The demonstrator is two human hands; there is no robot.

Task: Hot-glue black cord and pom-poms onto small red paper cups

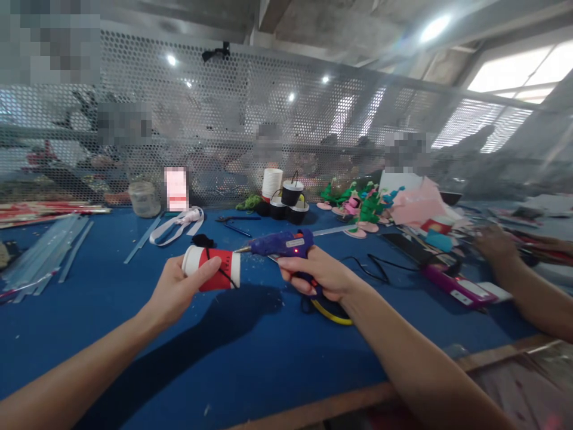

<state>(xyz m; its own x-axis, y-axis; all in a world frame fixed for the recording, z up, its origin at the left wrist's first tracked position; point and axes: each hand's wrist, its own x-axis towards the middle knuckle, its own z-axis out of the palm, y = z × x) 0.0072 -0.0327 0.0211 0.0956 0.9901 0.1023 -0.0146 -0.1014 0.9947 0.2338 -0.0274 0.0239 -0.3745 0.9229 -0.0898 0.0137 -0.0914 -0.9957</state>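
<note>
A red and white paper cup (226,275) lies sideways in my left hand (179,283), whose thumb rests on its side. Black yarn runs across the cup's wall. My right hand (320,272) grips a blue hot glue gun (282,245) with a small red light lit on its body. The gun's metal nozzle points left and is at the cup's rim end; I cannot tell whether it touches. A clear glue stick (333,230) pokes out of the gun's back. Just behind the cup sits a small black bundle (203,240).
Clear glue sticks (45,254) lie at left near a jar (144,200). Black-wrapped cups (293,194), stacked white cups (272,182) and green figures (369,209) stand along the perforated screen. At right are a purple power strip (459,286), a cable and another person's arm (532,289).
</note>
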